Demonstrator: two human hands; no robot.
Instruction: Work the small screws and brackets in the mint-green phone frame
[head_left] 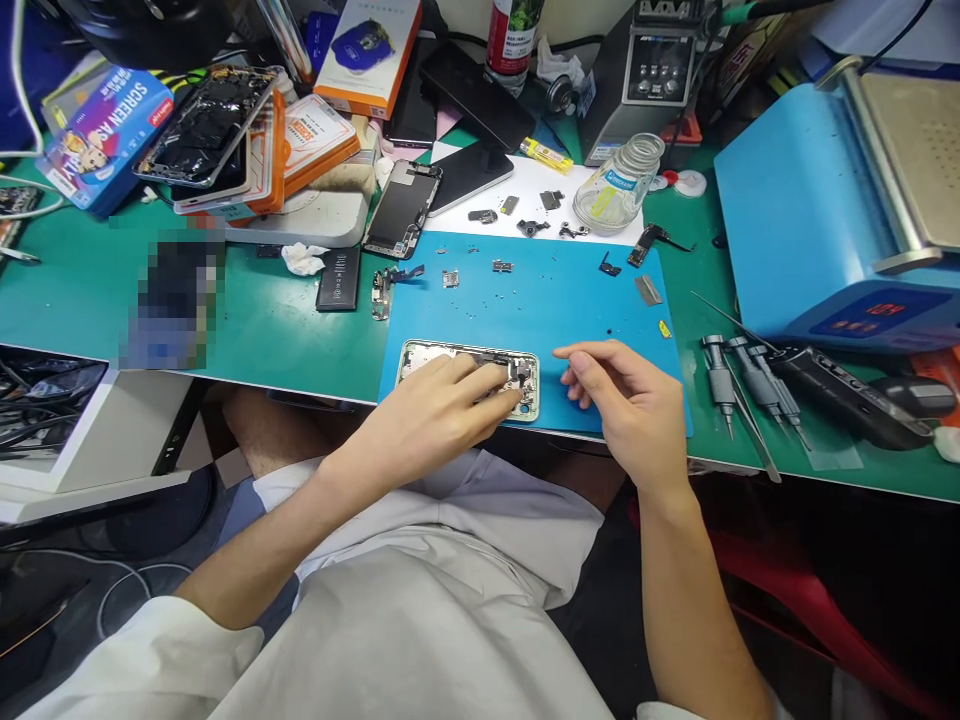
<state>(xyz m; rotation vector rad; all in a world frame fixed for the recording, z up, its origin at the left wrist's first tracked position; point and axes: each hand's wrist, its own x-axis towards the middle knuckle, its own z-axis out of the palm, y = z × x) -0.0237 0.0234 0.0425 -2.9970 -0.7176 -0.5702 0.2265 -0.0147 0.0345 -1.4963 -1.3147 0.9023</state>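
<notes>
- One opened phone frame (pixel 427 357) lies at the near edge of one blue mat (pixel 540 300); the left hand (pixel 435 405) rests on it, fingers loosely spread and pressing its inner parts.
- The right hand (pixel 619 400) hovers just beside the frame, fingers curled, holding nothing visible.
- Three screwdrivers (pixel 742 375) lie to the right on the green table (pixel 285 320).
- One glass bottle (pixel 619 185) stands behind the mat; one blue box (pixel 105 135) reads "SCREEN".
</notes>
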